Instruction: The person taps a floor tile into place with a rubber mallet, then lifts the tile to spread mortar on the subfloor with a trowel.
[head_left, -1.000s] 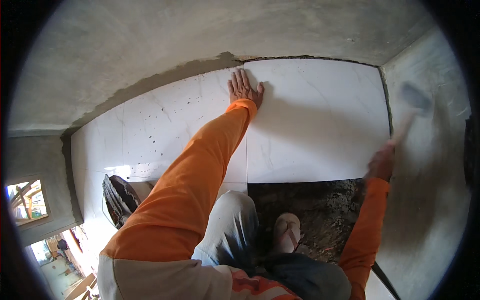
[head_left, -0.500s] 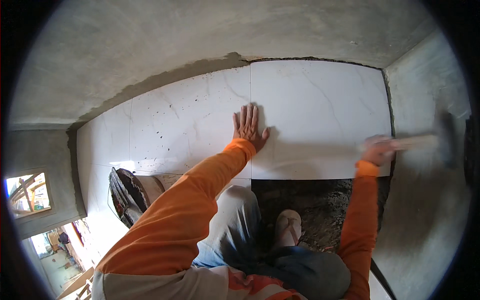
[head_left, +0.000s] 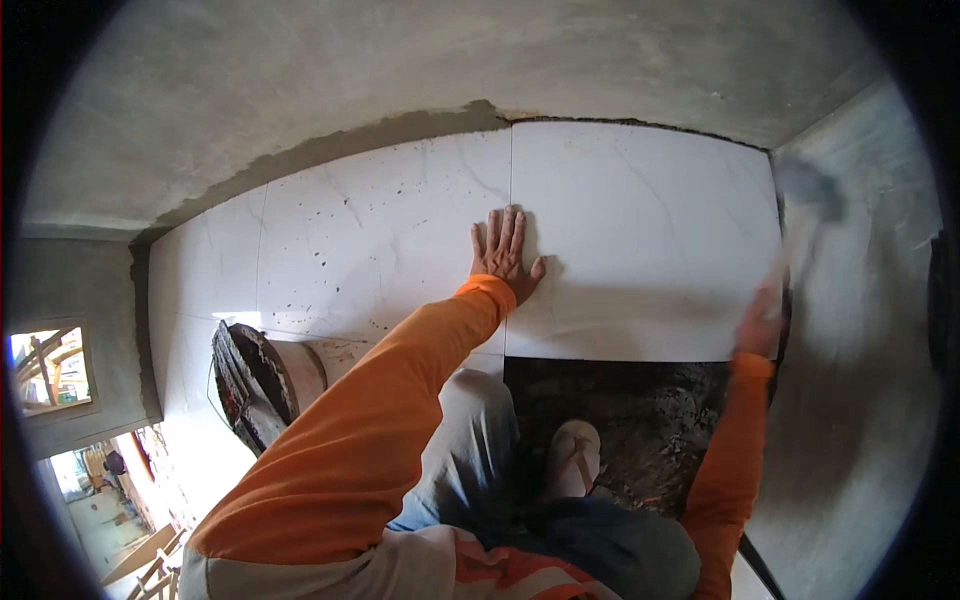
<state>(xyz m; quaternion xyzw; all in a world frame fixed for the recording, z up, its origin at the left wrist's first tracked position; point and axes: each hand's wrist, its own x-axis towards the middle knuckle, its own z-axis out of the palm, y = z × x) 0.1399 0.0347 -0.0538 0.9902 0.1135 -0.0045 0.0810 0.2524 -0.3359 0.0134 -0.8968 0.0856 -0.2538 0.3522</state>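
Near: sandalled foot [head_left: 575, 455] on the dark bare mortar bed [head_left: 650, 420], which fills the untiled gap below the white floor tile [head_left: 650, 240]. Bucket [head_left: 262, 372] lies tipped on laid tiles at left. Left hand [head_left: 503, 255] open, flat across the joint between tiles. Right hand [head_left: 762, 320] blurred, gripping a mallet [head_left: 805, 200] by the right wall; head smeared, hard to read. Far: tile edge meets rough grey screed [head_left: 400, 70]. Doorway lower left.
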